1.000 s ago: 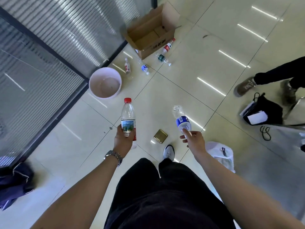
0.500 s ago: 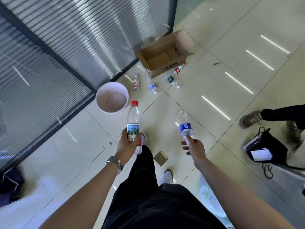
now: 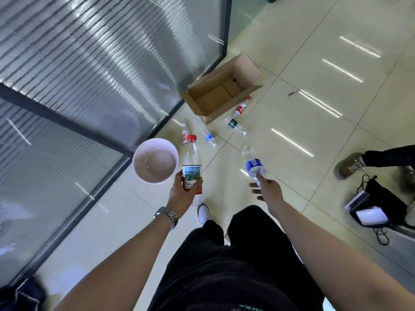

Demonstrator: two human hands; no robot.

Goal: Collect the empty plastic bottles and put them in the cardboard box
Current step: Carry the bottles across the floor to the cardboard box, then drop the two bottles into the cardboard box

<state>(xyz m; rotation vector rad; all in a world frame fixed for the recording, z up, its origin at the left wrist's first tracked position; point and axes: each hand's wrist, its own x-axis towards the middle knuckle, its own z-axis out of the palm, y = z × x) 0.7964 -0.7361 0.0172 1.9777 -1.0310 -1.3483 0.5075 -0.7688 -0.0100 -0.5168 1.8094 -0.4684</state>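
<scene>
My left hand grips a clear red-capped bottle with a picture label, held upright. My right hand holds a clear blue-label bottle by its lower end, top pointing away. Ahead, an open cardboard box lies on the floor by the glass wall; I see no bottle inside it. Several empty bottles lie on the floor near it: a red-label bottle and a green-label bottle at its front, a blue-label one and a small red-and-white one further left.
A white round tub stands on the floor just left of my left hand. A frosted glass partition runs along the left. Another person's shoe and a black bag with papers are at the right. My white shoe is below my hands.
I have walked forward: the box, the floor bottles and the tub are nearer in view. Both hands still hold their bottles. The small brass-coloured square on the floor has dropped out of sight.
</scene>
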